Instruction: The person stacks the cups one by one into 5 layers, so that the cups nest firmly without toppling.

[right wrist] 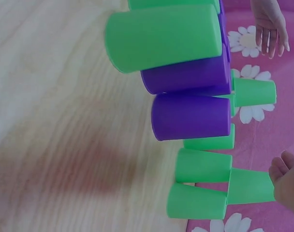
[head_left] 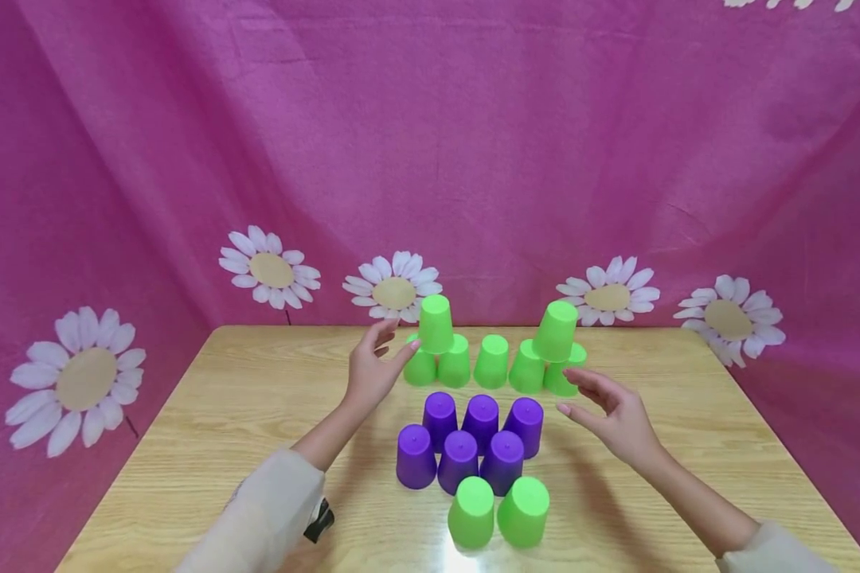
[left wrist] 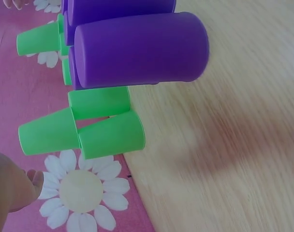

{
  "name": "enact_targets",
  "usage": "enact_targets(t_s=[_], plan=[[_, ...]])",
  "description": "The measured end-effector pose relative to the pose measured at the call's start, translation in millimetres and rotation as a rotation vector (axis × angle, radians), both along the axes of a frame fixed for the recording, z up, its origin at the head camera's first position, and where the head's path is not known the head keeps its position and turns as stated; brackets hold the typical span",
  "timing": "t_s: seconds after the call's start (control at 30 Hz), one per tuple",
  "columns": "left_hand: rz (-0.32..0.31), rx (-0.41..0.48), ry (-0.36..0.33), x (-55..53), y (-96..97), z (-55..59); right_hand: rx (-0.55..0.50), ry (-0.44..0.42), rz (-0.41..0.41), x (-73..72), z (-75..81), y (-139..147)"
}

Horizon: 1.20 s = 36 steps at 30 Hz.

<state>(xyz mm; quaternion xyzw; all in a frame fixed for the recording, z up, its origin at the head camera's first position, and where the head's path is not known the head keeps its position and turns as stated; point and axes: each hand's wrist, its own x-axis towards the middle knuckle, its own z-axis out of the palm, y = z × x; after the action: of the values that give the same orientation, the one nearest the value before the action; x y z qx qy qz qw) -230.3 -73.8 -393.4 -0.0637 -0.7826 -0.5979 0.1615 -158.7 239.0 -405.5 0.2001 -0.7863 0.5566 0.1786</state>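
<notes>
My left hand [head_left: 374, 368] hovers with loosely bent fingers just left of an upside-down green cup [head_left: 435, 325], which sits on top of the back row. Its thumb tip is near that cup; whether they touch I cannot tell. On the other side, my right hand [head_left: 622, 420] is held with fingers apart, in front of and right of another raised green cup [head_left: 555, 331]. Neither hand holds anything. Beneath the raised cups stands a row of green cups, with one lone green cup [head_left: 490, 362] in the middle. The left wrist view shows the left raised cup [left wrist: 49, 131] resting across two others.
Two rows of upside-down purple cups [head_left: 459, 461] stand mid-table, three in each. Closer to me are two green cups [head_left: 471, 513] side by side. A pink cloth with daisies [head_left: 430, 159] hangs behind the wooden table [head_left: 258, 398].
</notes>
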Motion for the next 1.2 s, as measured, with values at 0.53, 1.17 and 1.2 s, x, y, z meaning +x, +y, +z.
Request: enact_targets(t_s=[0.53,1.17,1.2], plan=[[-0.138,-0.044,0.007,28.1,-4.1,-8.6,0.016,-0.051,0.104,19.9,-16.4,-1.6],[-0.362,-0.117,0.039,82.4,-0.4,-31.6,0.076,-0.064,0.263,43.9,-39.8,-8.8],[-0.374,-0.126,0.053,85.1,-0.2,-34.8,0.085,-0.066,0.27,45.2,-41.7,-8.6]])
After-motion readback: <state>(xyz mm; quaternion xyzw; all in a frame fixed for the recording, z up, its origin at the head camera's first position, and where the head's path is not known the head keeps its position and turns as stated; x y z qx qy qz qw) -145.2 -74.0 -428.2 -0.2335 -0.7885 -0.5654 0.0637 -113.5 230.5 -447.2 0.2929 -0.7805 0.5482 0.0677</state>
